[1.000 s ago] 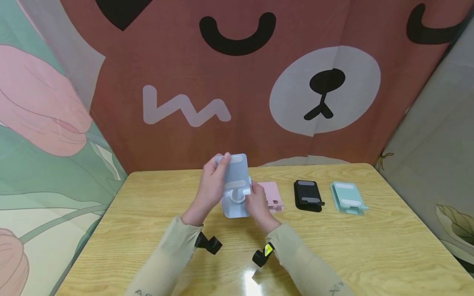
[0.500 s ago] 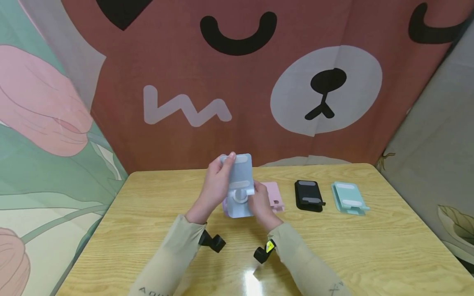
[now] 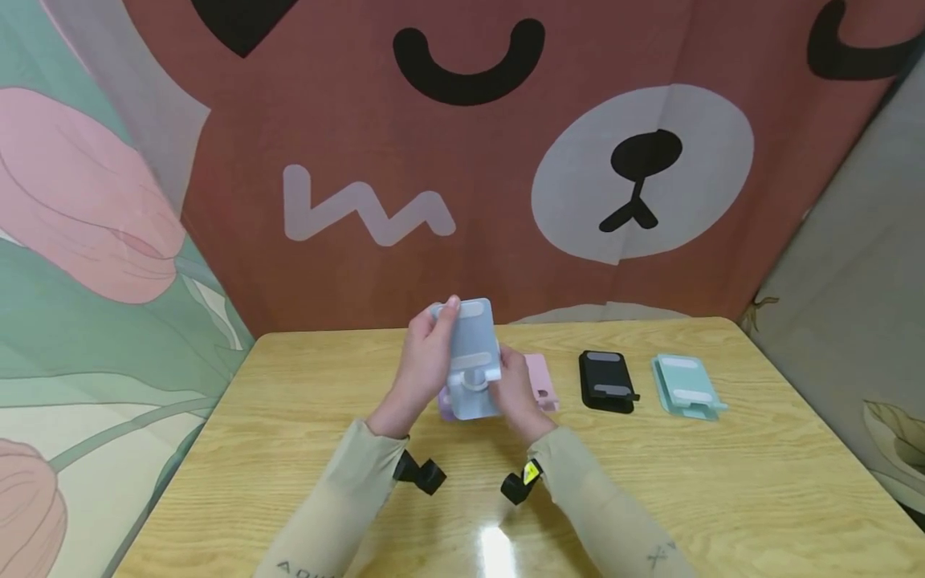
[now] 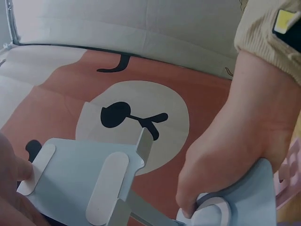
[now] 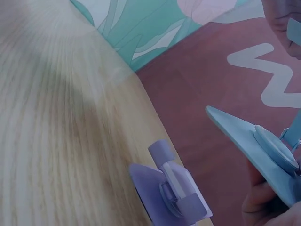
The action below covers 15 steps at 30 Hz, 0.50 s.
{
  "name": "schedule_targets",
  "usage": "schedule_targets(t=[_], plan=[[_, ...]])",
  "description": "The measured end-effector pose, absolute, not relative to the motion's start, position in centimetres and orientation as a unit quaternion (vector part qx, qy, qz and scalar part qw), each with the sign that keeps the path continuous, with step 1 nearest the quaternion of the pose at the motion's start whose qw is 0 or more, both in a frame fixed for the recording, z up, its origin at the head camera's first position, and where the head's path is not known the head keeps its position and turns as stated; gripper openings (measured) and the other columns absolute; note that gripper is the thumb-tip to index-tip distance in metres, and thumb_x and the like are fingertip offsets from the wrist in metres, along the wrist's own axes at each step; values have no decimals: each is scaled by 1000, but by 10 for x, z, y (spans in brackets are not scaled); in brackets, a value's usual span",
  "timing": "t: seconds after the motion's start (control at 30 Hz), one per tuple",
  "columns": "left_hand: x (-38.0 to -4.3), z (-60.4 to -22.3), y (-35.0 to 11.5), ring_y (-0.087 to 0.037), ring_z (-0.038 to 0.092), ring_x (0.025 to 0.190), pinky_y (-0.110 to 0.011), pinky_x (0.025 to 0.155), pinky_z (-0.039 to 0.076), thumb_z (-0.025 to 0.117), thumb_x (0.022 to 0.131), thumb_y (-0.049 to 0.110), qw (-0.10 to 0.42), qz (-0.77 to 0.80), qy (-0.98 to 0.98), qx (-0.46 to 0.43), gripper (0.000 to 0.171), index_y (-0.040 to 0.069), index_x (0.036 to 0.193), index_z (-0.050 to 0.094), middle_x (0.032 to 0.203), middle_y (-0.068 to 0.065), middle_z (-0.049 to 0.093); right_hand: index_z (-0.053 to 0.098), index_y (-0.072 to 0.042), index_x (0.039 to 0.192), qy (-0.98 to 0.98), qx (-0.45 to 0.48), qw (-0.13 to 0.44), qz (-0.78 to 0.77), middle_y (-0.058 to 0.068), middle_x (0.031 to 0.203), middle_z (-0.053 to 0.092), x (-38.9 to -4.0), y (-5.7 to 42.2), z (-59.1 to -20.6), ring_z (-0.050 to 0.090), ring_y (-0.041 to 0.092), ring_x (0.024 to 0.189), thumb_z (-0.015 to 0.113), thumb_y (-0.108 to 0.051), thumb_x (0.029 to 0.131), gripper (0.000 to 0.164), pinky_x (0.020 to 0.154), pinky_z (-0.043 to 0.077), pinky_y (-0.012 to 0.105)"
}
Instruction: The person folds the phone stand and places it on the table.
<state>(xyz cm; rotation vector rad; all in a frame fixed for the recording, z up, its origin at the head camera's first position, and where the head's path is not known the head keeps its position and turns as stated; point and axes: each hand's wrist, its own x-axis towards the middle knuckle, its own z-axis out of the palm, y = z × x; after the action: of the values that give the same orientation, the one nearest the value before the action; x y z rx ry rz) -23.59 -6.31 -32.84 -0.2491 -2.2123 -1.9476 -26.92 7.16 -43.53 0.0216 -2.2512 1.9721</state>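
Observation:
A light blue folding phone stand (image 3: 471, 333) is held in the air by both hands, above the table. My left hand (image 3: 425, 353) grips the upper plate (image 4: 77, 176) at its far end, with the thumb on the front near a white pad. The right hand (image 3: 516, 389) holds the round-hinged base (image 5: 244, 146), fingers by the ring at the hinge. In the left wrist view, an arm joins plate and base, which stand apart at an angle. A purple phone stand (image 5: 169, 190) lies on the table, mostly hidden behind the blue one in the head view.
A pink stand (image 3: 542, 381), a black stand (image 3: 607, 381) and a mint-green stand (image 3: 686, 385) lie folded in a row to the right on the wooden table (image 3: 303, 449). A printed bear cloth (image 3: 347, 281) hangs behind the table's back edge.
Both hands and the blue phone stand have shifted slightly to the right. The grips look the same, and the stands on the table stay put.

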Motion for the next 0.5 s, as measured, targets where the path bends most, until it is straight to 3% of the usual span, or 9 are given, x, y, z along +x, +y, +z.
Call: schedule_targets(t=[0.33, 0.5], plan=[[-235, -332, -60, -24, 56, 79, -37, 71, 46, 46, 108, 43, 95, -658, -742, -87, 48, 2, 88, 60, 83, -11, 61, 68, 5, 116, -750, 25, 80, 656, 15, 99, 71, -279, 78, -428, 64, 20, 87, 46, -14, 108, 30, 77, 51, 32], [-236, -338, -59, -22, 56, 75, -35, 68, 47, 47, 108, 40, 110, -662, -737, -86, 47, 1, 87, 62, 79, -10, 61, 67, 2, 116, -757, 49, 85, 646, 14, 99, 71, -281, 82, -424, 65, 19, 85, 44, -21, 111, 34, 74, 53, 31]])
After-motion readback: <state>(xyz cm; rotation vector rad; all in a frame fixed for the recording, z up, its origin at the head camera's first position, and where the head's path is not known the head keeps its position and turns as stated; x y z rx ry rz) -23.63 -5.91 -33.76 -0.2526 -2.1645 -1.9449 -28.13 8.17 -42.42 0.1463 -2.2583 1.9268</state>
